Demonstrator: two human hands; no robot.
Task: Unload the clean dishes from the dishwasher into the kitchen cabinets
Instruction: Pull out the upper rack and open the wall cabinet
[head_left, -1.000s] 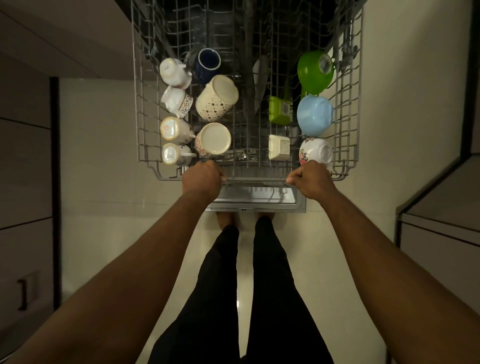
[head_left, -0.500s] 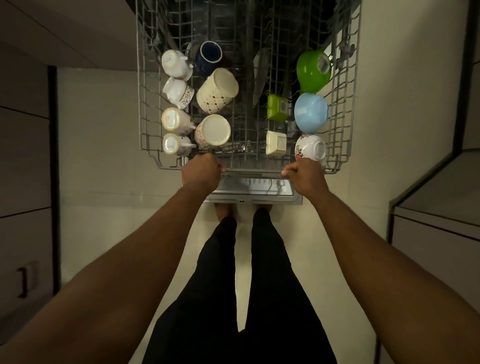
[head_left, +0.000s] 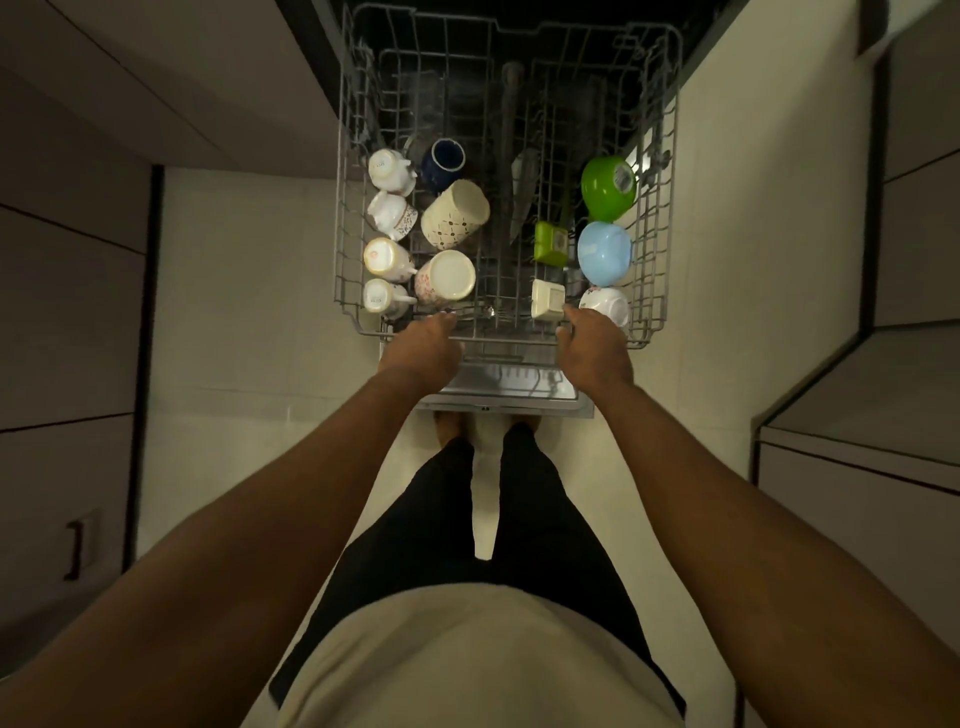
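Upper rack (head_left: 506, 340) sits pulled out over the open dishwasher door (head_left: 506, 387), at 12 o'clock from the person. Nothing unloaded yet, judging by the full rows.

Left hand (head_left: 423, 351) rests on the front rail, fingers extended over it, holding nothing. Right hand (head_left: 592, 348) likewise, fingers loosely spread at the rail, just beside the white bowl (head_left: 608, 306).

Load: green bowl (head_left: 608, 187), blue bowl (head_left: 605, 254) and white bowl in a column at 1 o'clock; cream mug (head_left: 454, 215) and flowered mug (head_left: 445, 278) near centre; small cups (head_left: 387, 260) in a column at 11 o'clock; navy mug (head_left: 444, 161) behind.

Risks (judgement):
- Rack jolts if pushed or tugged: the leaning mugs knock together and chip.
- Right hand reaching in could clip the white bowl.
- Upturned bases may hold water, spilling on lifting.
- Dim light makes handles hard to judge.
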